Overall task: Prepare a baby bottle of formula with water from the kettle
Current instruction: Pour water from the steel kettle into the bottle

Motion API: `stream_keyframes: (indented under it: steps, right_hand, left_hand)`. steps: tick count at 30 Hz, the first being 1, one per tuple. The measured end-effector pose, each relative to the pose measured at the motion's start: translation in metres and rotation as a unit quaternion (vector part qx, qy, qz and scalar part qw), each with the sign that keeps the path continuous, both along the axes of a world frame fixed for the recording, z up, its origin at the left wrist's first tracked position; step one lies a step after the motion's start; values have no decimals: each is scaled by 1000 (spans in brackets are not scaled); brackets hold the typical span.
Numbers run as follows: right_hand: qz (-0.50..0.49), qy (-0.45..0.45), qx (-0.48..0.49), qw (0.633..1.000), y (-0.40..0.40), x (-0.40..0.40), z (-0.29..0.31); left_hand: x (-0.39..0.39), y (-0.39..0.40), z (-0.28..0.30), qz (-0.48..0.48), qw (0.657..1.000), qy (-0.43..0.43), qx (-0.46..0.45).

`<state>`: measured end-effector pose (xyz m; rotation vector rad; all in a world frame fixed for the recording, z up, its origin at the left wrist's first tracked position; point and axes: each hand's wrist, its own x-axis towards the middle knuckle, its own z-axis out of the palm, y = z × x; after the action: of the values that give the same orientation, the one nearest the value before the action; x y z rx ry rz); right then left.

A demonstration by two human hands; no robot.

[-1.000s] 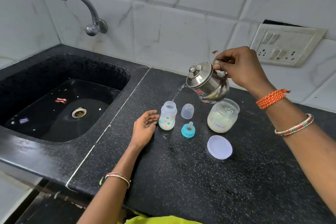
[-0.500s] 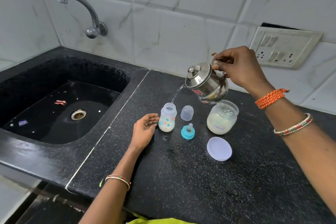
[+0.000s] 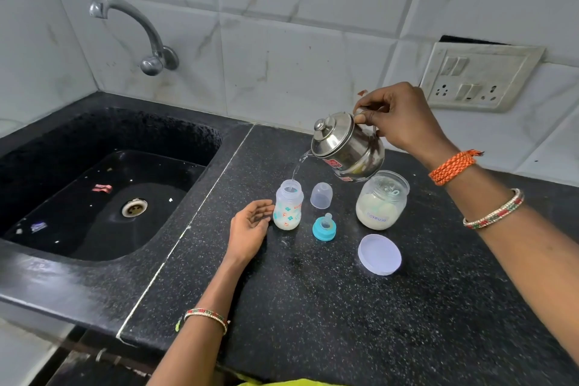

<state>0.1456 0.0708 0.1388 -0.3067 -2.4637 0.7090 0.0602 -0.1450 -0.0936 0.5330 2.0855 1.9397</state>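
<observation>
Under the tipped kettle (image 3: 349,147) gripped by the right hand (image 3: 399,119), the bottle (image 3: 288,205) stands straight up, just beside the open, empty left hand (image 3: 249,229).

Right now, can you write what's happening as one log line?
step: pouring water | right hand: tilting kettle | stream into open baby bottle | left hand: open beside bottle | teat ring: off

- The kettle (image 3: 347,147) is polished, mirror-bright metal.
- The baby bottle (image 3: 288,210) is translucent plastic, printed.
- The formula jar (image 3: 381,200) and its lid (image 3: 379,254) look like clear, smooth plastic.
- The countertop (image 3: 313,307) is speckled black stone, glossy.
- The wall tiles (image 3: 282,41) are glossy marble-patterned.
</observation>
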Motion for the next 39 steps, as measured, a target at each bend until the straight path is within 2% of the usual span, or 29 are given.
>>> stream_keyframes:
  steps: [39]
  right_hand:
    - [-2,15,0,1000,-1,3,9]
  left_hand:
    - [-1,0,-2,2,1000,5,6]
